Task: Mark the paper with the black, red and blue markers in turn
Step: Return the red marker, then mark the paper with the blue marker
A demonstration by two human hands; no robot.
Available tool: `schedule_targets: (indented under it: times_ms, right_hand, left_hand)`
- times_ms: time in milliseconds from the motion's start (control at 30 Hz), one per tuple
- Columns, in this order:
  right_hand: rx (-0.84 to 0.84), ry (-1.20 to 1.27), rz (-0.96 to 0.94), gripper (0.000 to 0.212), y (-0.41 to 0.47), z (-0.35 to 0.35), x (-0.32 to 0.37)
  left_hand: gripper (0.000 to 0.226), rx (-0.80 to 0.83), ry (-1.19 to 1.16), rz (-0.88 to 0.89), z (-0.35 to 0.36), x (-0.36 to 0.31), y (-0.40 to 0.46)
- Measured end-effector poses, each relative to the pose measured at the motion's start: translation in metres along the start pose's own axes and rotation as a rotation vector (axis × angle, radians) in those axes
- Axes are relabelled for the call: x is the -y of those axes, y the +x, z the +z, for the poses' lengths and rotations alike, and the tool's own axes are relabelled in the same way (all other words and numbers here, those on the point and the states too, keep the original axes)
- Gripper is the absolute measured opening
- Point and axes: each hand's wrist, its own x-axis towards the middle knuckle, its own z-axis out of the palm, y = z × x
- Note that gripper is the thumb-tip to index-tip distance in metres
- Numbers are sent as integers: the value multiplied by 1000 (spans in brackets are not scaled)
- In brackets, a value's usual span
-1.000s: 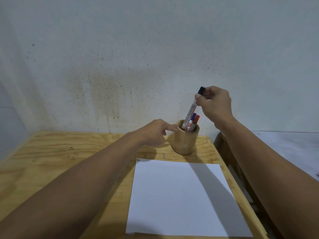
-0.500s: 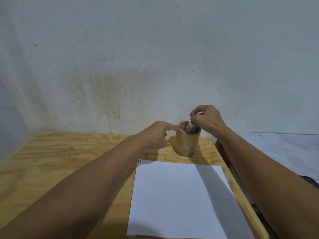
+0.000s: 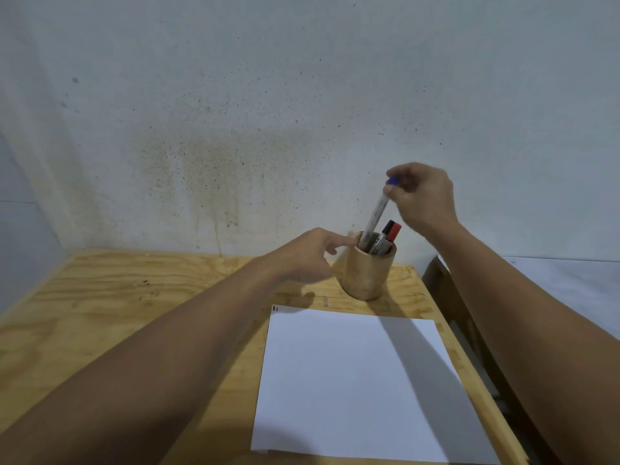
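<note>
You had a plywood table (image 3: 100,297) pushed against a speckled, stained wall (image 3: 235,112), and on it the white paper (image 3: 352,380) lay flat near the right edge, blank apart from two tiny dark marks (image 3: 275,308) at its far left corner. Just behind the paper stood the wooden cup (image 3: 365,276). Your left hand (image 3: 312,256) reached to the cup with loosely curled fingers, one fingertip touching its rim. Your right hand (image 3: 422,196) was raised above the cup, pinching the capped end of the blue marker (image 3: 379,209) (blurred), its lower end at the cup's mouth. The black marker (image 3: 380,241) and the red marker (image 3: 392,234) leaned inside the cup.
</note>
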Motion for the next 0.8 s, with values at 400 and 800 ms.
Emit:
schedule_targets:
  times_ms: [400, 800]
  right_hand:
    - [-24, 599, 237, 12, -82, 9, 45]
    - [173, 392, 255, 7, -115, 49, 47]
  left_hand:
    - [19, -288, -947, -271, -16, 14, -52]
    - [13, -464, -1068, -279, -15, 19, -76]
